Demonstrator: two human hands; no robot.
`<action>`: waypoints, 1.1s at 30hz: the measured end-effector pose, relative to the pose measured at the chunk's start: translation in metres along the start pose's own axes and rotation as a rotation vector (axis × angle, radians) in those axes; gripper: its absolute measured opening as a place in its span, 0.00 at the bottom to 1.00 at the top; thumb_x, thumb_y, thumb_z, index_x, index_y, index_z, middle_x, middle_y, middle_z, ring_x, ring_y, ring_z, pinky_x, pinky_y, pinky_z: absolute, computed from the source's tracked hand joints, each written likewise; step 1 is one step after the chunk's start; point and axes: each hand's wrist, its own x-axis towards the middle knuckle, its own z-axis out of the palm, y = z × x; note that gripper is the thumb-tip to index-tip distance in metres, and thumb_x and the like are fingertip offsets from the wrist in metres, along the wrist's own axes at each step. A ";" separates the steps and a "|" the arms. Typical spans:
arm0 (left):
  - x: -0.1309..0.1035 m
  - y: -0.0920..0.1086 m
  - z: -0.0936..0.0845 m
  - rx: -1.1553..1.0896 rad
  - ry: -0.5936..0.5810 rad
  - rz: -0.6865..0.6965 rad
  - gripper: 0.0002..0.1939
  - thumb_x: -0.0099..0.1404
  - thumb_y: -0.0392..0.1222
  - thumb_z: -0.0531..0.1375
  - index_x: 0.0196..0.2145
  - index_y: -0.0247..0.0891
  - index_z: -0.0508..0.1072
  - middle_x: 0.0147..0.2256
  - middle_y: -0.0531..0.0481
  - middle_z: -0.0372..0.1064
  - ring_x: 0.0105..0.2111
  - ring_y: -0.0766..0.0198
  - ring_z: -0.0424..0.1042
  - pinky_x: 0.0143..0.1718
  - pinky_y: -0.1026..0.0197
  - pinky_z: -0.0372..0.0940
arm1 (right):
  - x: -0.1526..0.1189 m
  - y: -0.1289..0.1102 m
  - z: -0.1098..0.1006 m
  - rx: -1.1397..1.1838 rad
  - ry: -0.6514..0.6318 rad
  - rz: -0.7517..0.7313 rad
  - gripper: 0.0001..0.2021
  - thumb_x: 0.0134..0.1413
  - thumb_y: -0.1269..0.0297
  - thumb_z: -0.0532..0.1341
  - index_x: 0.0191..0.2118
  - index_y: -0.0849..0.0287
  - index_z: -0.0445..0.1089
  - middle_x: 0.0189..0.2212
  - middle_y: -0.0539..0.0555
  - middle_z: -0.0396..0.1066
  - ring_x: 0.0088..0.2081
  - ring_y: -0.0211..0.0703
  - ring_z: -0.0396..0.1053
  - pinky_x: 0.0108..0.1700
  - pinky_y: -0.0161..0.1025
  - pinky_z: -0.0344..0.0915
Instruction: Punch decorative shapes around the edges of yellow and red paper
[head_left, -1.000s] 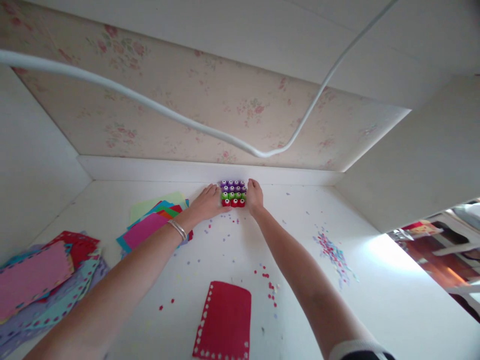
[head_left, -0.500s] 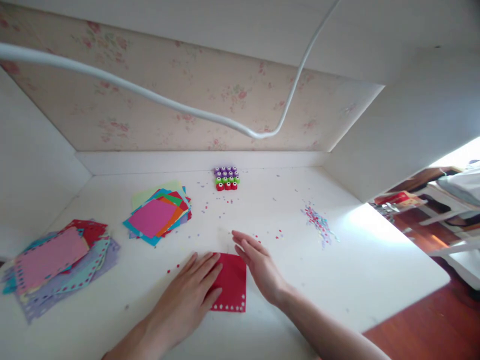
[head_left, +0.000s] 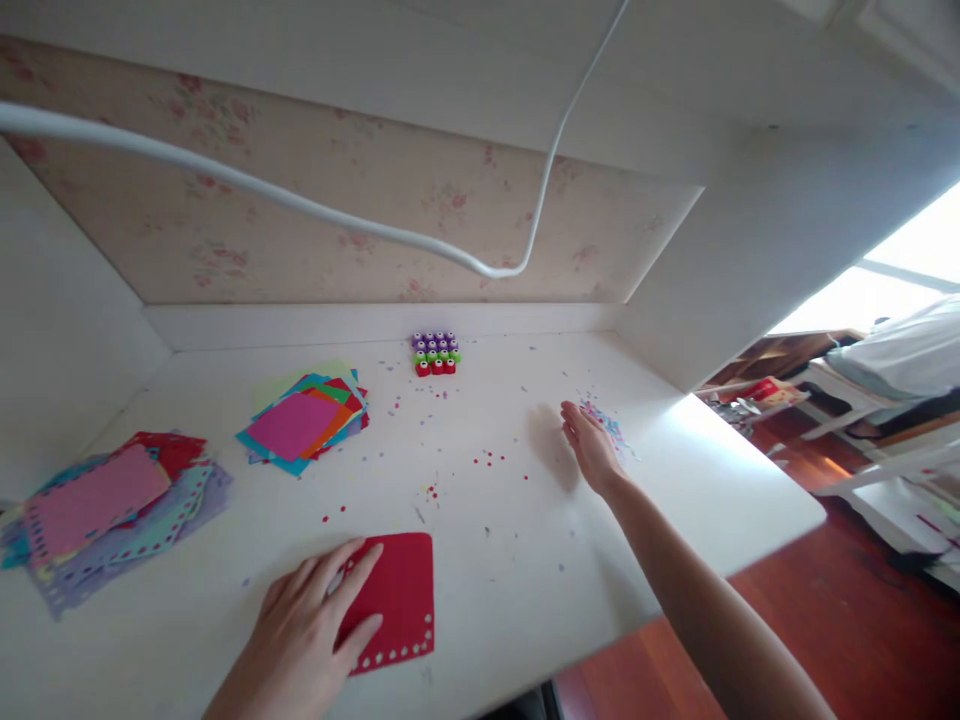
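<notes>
A red paper card (head_left: 401, 598) with punched holes along its bottom and lower right edge lies flat near the front of the white table. My left hand (head_left: 304, 625) rests on the card's left side, fingers spread, covering that part. Further off to the right, my right hand (head_left: 589, 447) is held edge-on with straight fingers, beside a small heap of coloured paper confetti (head_left: 611, 430). Nothing shows in its grip. Loose red punched bits (head_left: 433, 491) are scattered on the table between card and heap.
Purple, green and red craft punches (head_left: 435, 355) stand in rows near the back wall. A stack of coloured paper sheets (head_left: 296, 425) lies left of them. Punched sheets (head_left: 97, 505) are piled at far left. A white cable (head_left: 337, 215) hangs across above. The table's edge runs along the right.
My right hand has moved from beside the card out to the right, to the confetti heap. The card, with my left hand on it, sits lower and further left in view.
</notes>
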 end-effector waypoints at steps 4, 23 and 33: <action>0.000 -0.004 0.002 -0.099 -0.092 -0.061 0.27 0.61 0.44 0.59 0.59 0.51 0.67 0.56 0.49 0.67 0.52 0.50 0.69 0.51 0.49 0.67 | -0.083 -0.012 0.013 0.085 -0.294 -0.042 0.16 0.60 0.51 0.58 0.49 0.50 0.73 0.60 0.53 0.64 0.61 0.48 0.60 0.65 0.49 0.53; 0.015 0.005 -0.017 -0.492 -0.292 -0.198 0.19 0.58 0.33 0.58 0.48 0.48 0.71 0.49 0.50 0.70 0.51 0.54 0.68 0.54 0.54 0.64 | -0.012 0.009 -0.022 -0.002 0.048 -0.027 0.19 0.43 0.46 0.68 0.37 0.53 0.77 0.51 0.55 0.72 0.58 0.52 0.63 0.64 0.50 0.55; -0.007 0.042 -0.057 -0.905 -0.522 -0.433 0.34 0.58 0.45 0.65 0.61 0.50 0.62 0.48 0.47 0.73 0.46 0.55 0.73 0.51 0.56 0.66 | -0.146 0.001 0.164 0.092 -0.840 0.121 0.21 0.59 0.46 0.59 0.48 0.55 0.75 0.51 0.56 0.72 0.53 0.49 0.67 0.58 0.49 0.62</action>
